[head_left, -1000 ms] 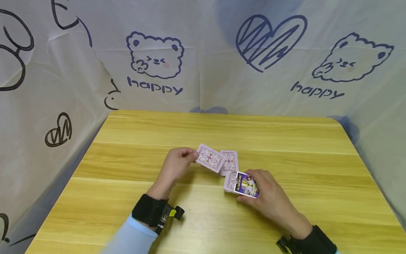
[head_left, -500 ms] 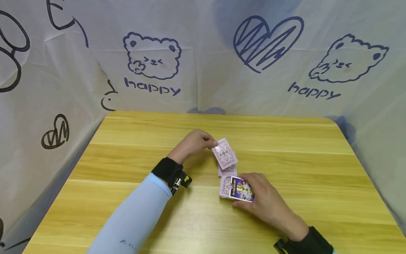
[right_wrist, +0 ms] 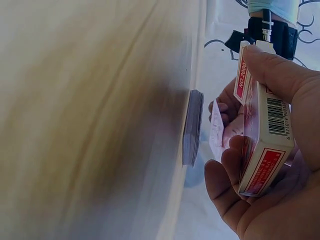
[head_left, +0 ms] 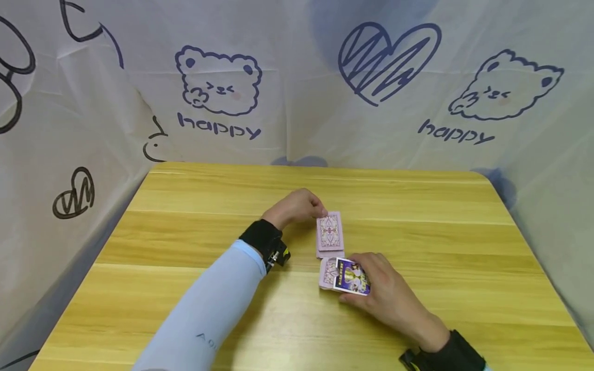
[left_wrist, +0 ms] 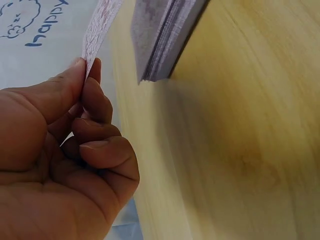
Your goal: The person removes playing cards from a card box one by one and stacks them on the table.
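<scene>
Left hand (head_left: pixel 299 206) is stretched forward, and by it a card (head_left: pixel 330 232) is pinched at the corner above a card stack (right_wrist: pixel 193 127) on the wood-grained table (head_left: pixel 162 257). By the right hand (head_left: pixel 394 288) a card box (head_left: pixel 352 276) is gripped, where inner cards (head_left: pixel 328 273) are seen. "NO.2000" (right_wrist: pixel 242 75) and a barcode (right_wrist: pixel 277 117) are printed on it. On the white cloth (head_left: pixel 306 118) behind, "happy" (head_left: pixel 219 126) is written twice.

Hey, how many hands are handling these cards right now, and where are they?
2. The left hand pinches a card above the stack on the table; the right hand grips the card box, on the stack's near side. No others show.
</scene>
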Motion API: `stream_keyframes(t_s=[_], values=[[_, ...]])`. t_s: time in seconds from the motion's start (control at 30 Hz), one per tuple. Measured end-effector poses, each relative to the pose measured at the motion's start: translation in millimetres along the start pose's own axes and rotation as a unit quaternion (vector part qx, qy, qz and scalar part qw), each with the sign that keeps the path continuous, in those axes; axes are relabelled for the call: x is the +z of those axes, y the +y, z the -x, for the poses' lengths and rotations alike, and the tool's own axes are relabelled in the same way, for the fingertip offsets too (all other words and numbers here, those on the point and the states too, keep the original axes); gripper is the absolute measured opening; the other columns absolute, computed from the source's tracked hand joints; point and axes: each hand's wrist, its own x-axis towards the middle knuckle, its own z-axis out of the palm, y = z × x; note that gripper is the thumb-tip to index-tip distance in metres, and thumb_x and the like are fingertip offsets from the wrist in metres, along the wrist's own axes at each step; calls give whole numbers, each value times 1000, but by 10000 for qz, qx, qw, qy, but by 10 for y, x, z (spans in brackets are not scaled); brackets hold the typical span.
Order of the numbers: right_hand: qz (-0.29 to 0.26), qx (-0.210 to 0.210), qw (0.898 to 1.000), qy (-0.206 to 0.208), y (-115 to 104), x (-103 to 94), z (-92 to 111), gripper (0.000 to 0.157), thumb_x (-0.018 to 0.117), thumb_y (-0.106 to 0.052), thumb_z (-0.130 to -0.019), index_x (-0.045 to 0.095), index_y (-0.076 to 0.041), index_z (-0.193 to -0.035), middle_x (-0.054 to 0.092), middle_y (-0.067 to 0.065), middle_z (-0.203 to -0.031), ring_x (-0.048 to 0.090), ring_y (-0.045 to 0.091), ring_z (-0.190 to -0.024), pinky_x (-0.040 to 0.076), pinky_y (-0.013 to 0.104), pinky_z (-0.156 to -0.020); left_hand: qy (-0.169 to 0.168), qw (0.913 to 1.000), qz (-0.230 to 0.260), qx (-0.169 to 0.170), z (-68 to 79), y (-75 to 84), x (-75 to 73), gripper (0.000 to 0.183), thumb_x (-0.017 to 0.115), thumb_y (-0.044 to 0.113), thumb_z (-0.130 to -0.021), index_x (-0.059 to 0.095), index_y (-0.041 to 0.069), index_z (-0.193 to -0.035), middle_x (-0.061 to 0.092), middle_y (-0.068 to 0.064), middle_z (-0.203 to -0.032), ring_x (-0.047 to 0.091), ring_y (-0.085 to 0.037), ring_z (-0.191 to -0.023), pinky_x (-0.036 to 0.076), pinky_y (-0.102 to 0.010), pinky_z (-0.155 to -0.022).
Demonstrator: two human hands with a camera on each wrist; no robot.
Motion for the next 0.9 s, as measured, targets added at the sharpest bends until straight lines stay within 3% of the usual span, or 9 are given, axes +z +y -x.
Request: stream_keyframes(t_s=[0.33, 0.57, 0.9], values=[[3, -10, 10000, -4, -1, 5, -8, 82, 84, -49, -67, 50, -11, -132, 57, 6, -124, 52, 18, -110, 49, 44, -93, -112, 9997, -151, 133, -72, -43, 40, 20, 63, 31, -94, 73, 17, -84, 62, -1, -83, 49, -15, -72, 38, -27, -63], [4, 42, 10000, -43, 0, 5, -3, 81, 83, -49, -69, 49, -12, -132, 56, 5, -124, 51, 17, -110, 49, 44, -93, -135, 9995, -286, 29, -111, -32, 74, 23, 62, 27, -94, 72, 12, -80, 51, 0, -68, 45, -15, -62, 34, -26, -55], [-53, 56, 10000, -29, 9, 7, 4, 79, 82, -49, -70, 49, -12, -132, 55, 3, -125, 50, 16, -111, 48, 44, -92, 55, 9977, -682, 6, -137, -22, 159, 24, 66, 29, -92, 70, 10, -77, 52, 0, -65, 48, -15, -61, 36, -26, -52]])
